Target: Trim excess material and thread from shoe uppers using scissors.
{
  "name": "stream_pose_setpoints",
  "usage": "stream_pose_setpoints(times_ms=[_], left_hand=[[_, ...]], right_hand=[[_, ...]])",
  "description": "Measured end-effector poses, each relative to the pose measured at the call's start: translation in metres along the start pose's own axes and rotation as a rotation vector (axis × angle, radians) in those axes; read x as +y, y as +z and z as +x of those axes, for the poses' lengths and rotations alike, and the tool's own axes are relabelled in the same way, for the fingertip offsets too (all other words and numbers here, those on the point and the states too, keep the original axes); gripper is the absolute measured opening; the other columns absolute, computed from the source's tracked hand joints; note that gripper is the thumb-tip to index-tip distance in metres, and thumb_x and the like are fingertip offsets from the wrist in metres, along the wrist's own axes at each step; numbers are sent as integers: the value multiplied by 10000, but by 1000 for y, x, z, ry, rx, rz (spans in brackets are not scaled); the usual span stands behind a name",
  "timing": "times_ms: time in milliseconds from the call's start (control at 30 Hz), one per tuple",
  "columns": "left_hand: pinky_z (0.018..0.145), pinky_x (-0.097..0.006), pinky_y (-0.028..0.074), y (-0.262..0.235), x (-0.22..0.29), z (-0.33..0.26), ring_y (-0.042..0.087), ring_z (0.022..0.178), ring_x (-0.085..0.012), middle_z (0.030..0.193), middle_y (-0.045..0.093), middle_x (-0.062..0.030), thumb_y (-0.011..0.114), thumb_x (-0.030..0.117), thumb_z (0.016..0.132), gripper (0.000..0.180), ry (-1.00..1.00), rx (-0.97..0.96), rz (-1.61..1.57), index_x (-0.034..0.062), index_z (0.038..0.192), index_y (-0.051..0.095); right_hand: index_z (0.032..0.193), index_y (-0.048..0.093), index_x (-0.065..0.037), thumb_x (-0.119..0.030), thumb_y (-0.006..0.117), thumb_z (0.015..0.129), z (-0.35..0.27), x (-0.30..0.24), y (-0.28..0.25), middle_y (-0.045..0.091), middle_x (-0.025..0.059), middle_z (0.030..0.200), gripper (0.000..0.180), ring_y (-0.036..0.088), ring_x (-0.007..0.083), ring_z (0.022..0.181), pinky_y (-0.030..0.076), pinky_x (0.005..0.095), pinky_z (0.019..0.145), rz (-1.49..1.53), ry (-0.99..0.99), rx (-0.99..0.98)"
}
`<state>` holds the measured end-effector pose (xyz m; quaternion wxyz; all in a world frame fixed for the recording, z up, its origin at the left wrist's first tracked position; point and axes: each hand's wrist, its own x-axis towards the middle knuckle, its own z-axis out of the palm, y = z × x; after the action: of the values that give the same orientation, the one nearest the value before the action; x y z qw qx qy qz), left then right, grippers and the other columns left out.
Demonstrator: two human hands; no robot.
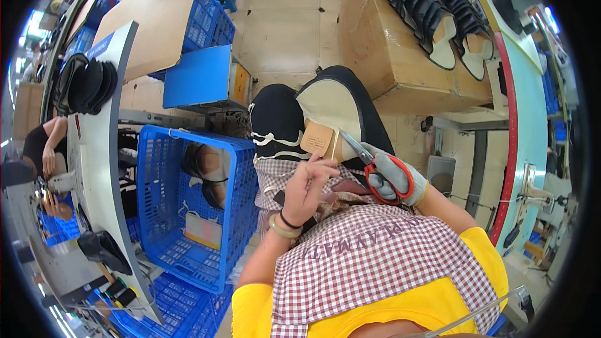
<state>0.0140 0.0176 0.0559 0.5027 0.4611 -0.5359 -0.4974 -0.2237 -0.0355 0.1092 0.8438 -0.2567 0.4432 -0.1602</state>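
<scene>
Centre: left hand [307,189], half-curled, grip unclear; right hand [393,174] clasping scissors [367,158] beside edge of cream piece [337,103]. Top centre: floor strip [294,19] beside carton [369,50].

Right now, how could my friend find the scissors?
Start at the checked apron, then go to the grey-gloved right hand near it. The scissors are in that hand: their red loop handles and metal blades stand out from the tan piece nearby.

Lettering [356,245] on checked apron [350,285]
</scene>
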Motion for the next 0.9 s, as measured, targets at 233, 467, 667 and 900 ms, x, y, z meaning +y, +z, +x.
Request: stream_pose_setpoints(times_ms=[233, 467, 667, 900], left_hand=[[732, -452, 437, 33, -12, 54, 560, 847, -386, 836, 572, -204, 607, 72, 823, 155, -28, 222, 498, -3, 924, 517], [714, -395, 450, 39, -32, 59, 546, 838, -323, 959, 531, -170, 641, 67, 797, 105, -47, 197, 441, -15, 783, 576], [781, -339, 452, 46, -37, 60, 554, 897, -285, 1003, 533, -183, 650, 94, 809, 125, -191, 288, 205, -20, 786, 603], [717, -310, 482, 54, -32, 63, 588, 818, -240, 1092, 499, -183, 649, 94, 819, 134, -359, 287, -45, -28, 796, 596]], right_hand=[[1481, 245, -154, -373, 452, 984, -2, -3, -3, 550, -4, 738, 581, 428, 37, 492, 380, 173, 436, -29, 75, 38], [1469, 271, -146, -405, 457, 974, -3, -20, -3, 543, -10, 751, 588, 416, 24, 503, 360, 158, 440, -127, 107, 57], [1449, 316, -129, -418, 484, 961, 7, -42, -15, 527, -24, 752, 591, 413, 9, 519, 343, 148, 441, -267, 139, 6], [1417, 364, -130, -419, 535, 940, 18, -56, -29, 543, -20, 754, 583, 429, 11, 515, 337, 150, 432, -291, 199, 19]])
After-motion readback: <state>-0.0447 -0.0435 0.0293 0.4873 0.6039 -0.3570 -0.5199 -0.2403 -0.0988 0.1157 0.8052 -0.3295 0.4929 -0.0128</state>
